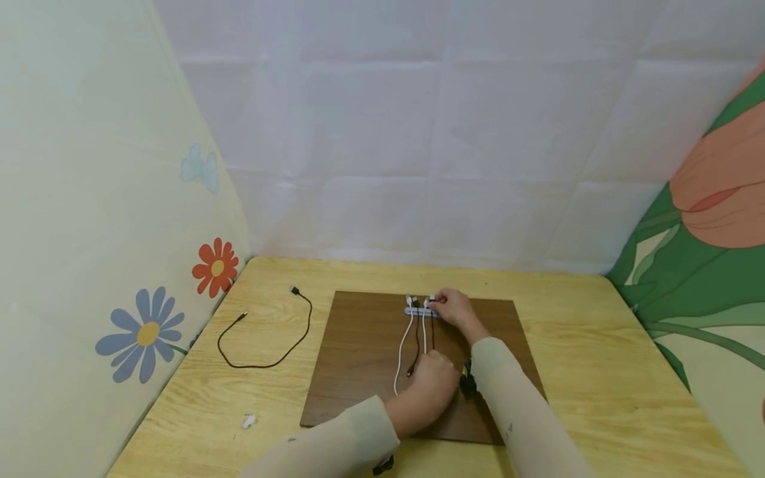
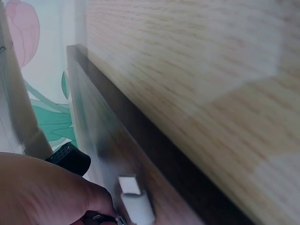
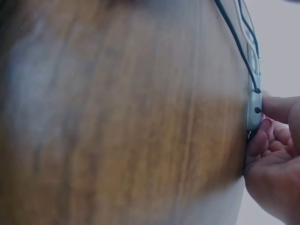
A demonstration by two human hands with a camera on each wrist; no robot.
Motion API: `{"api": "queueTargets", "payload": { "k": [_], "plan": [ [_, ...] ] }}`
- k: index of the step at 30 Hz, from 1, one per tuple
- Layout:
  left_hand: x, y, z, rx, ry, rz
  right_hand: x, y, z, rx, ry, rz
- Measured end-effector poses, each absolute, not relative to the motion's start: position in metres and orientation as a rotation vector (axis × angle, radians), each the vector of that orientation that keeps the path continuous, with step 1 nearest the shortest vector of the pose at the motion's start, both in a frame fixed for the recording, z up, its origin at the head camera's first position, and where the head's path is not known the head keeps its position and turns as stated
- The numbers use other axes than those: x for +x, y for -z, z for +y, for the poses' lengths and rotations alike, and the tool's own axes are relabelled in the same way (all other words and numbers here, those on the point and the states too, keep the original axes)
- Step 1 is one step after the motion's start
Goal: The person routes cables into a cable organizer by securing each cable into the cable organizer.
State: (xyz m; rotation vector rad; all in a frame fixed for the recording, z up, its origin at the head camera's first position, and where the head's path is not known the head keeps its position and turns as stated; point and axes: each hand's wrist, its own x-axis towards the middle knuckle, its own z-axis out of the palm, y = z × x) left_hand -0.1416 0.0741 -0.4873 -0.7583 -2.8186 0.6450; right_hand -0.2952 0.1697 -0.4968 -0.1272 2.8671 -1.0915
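A pale blue cable-organizer strip lies near the far edge of a brown board, with white and black USB cables running through it. My right hand pinches the plug end of the rightmost black cable at the strip's right end; in the right wrist view the fingers hide the plug behind the strip. Lower on the board, my left hand has its fingers curled round the lower part of that black cable. Close to its thumb, a white plug shows in the left wrist view.
Another black USB cable lies curved on the wooden table, left of the board. A small white scrap is near the front left. Cloth walls stand at the back and both sides.
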Motion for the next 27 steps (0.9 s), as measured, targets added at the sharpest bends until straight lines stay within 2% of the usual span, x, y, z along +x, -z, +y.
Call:
{"api": "queueTargets", "payload": {
  "k": [13, 27],
  "plan": [
    [-0.14, 0.493, 0.08, -0.717, -0.736, -2.795, -0.296, 0.49, 0.167, -0.085, 1.077, 2.838],
    [-0.126, 0.495, 0.083, -0.698, -1.036, -2.791, -0.296, 0.489, 0.167, -0.058, 1.036, 2.807]
  ]
}}
